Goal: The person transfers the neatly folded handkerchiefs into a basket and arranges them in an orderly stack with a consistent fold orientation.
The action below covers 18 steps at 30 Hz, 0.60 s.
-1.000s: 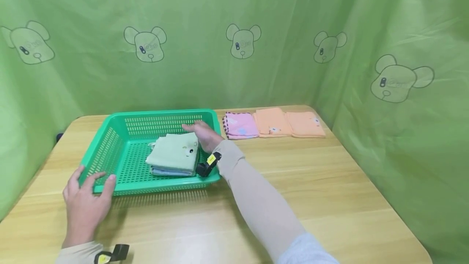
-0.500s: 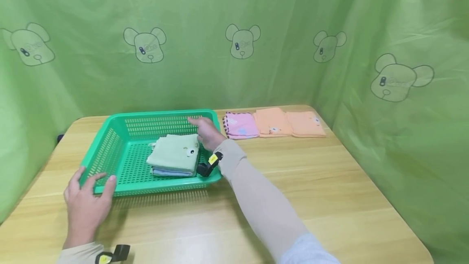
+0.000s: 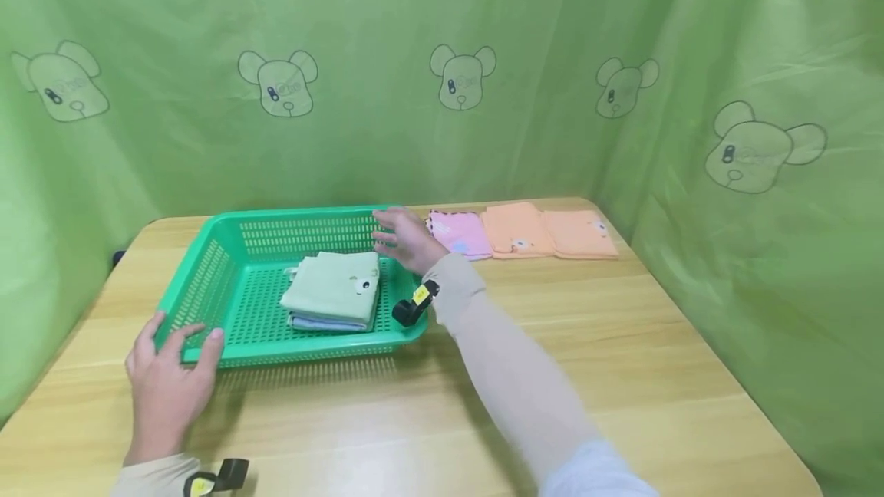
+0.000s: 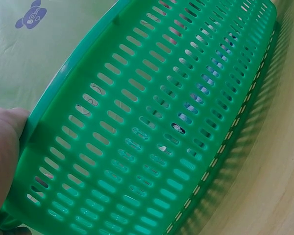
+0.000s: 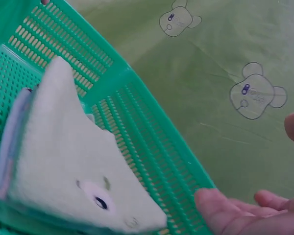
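My left hand grips the near left corner of a green plastic basket, its thumb and fingers over the rim. A stack of folded towels lies in the basket's right half. On top is a pale green towel with an embroidered animal face, and a blue towel shows beneath it. Over the right rim hovers my right hand, fingers spread and holding nothing. In the right wrist view, its fingertips overlap the basket's rim beside the green towel.
Right of the basket, a folded pink towel and two folded orange ones, a middle one and an outer one, lie in a row along the back of the wooden table. A green curtain with printed bear heads surrounds the table.
My right hand has drawn away from the towel stack, moving right over the basket's right rim with its fingers spreading. The left hand stays at the corner.
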{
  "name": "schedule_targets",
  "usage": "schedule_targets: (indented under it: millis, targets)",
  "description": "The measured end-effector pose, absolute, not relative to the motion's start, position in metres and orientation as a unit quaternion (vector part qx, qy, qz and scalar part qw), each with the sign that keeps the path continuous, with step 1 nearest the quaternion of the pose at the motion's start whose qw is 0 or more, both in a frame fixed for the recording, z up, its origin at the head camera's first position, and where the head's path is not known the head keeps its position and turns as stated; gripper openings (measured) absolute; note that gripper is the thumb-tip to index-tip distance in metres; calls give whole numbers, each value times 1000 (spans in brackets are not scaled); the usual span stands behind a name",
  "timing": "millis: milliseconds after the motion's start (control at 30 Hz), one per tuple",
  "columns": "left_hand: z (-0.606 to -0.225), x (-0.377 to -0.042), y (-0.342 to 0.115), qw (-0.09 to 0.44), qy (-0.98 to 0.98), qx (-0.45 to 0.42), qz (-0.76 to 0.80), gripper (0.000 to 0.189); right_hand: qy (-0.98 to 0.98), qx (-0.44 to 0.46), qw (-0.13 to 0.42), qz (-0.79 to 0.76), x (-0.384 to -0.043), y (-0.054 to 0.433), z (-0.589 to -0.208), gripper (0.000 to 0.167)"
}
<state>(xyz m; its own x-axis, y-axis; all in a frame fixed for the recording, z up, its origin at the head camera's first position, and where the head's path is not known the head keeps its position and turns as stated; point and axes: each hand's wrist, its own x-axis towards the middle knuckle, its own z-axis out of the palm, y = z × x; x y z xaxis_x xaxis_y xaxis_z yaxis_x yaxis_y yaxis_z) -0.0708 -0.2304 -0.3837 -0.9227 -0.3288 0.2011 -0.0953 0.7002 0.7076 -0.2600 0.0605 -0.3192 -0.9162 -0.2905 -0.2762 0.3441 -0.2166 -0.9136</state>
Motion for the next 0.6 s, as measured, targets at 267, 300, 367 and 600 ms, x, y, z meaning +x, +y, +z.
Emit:
schedule_targets:
  millis: [267,300,367,600]
  targets:
    - [-383,-73,-230,162,-907,120,-371,51,582,4,161,-797,-268,92,-312,52]
    - [-383,-72,-230,162,-907,122,-370,51,584,2,158,-796,-270,97,-312,50]
    - [-384,-72,-230,162,-906,123,-371,51,593,3,153,-791,-272,107,-313,49]
    - [-384,-72,-229,166,-907,118,-368,50,603,42,141,-784,-283,148,-324,57]
